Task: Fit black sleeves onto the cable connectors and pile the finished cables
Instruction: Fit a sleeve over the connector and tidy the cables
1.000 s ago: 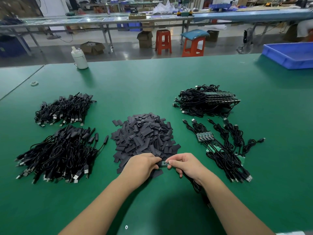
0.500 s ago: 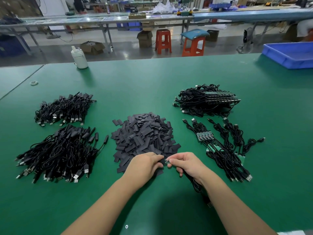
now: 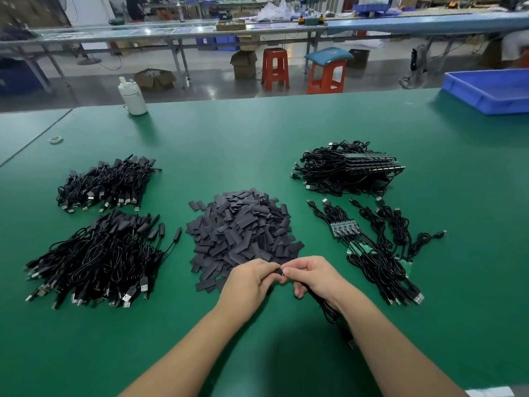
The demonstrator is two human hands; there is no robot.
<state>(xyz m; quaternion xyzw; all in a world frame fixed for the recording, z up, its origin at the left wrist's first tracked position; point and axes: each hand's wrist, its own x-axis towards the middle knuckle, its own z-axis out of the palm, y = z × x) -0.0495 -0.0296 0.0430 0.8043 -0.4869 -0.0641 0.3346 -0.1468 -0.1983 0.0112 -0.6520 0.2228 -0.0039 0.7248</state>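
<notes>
Both hands meet in front of a heap of flat black sleeves at the table's middle. My left hand pinches a black sleeve, only its tip showing between the fingers. My right hand grips a black cable at its connector end; the cable trails down under my right wrist. The connector itself is hidden by the fingers. Two piles of sleeved cables lie at the left, a large one and a smaller one. Unsleeved cables with small green boards lie at the right.
A tidy stack of cables with boards sits at the back right. A blue tray stands at the far right corner, a white bottle at the far left edge, and a small white ring beyond the left piles.
The small board end visible between my fingertips earlier is now covered; my hands have closed together, with the sleeve drawn over the connector.
</notes>
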